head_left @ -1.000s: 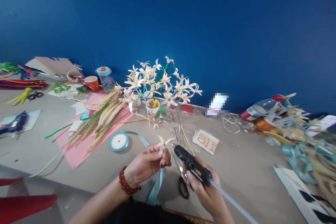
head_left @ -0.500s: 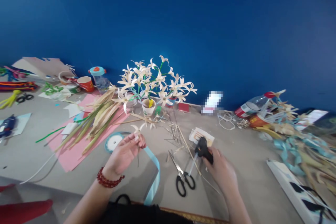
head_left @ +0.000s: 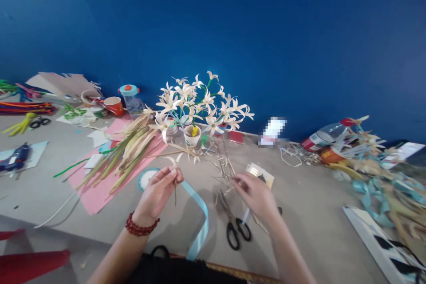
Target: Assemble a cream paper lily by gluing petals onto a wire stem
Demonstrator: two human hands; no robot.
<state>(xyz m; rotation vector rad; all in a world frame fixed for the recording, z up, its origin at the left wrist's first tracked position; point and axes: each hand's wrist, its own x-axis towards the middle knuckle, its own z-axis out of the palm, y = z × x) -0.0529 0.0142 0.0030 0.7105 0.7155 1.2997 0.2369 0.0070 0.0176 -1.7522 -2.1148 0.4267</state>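
Observation:
My left hand point(head_left: 159, 191) is closed in a pinch on the thin stem of a small pale straw flower point(head_left: 175, 161), held upright above the table. My right hand point(head_left: 255, 193) hovers low over the table with its fingers stretched left towards a scatter of thin straw sticks point(head_left: 225, 169); nothing shows in it. The black glue gun lies mostly hidden under that hand, with only its clear glue stick point(head_left: 245, 215) showing. Black-handled scissors point(head_left: 233, 224) lie just left of my right wrist. A light blue ribbon point(head_left: 201, 214) runs from its spool point(head_left: 146, 177) between my hands.
Cups of finished white flowers point(head_left: 203, 106) stand by the blue wall. Long dried leaves point(head_left: 128, 151) lie on pink paper point(head_left: 96, 195). A blue glue gun point(head_left: 15, 159) rests at far left. A plastic bottle point(head_left: 328, 135) and a heap of ribbon and straw point(head_left: 382, 173) fill the right.
My right hand has set the black glue gun down on the table and moved left towards the sticks. My left hand, with the small flower, moved left and stays there.

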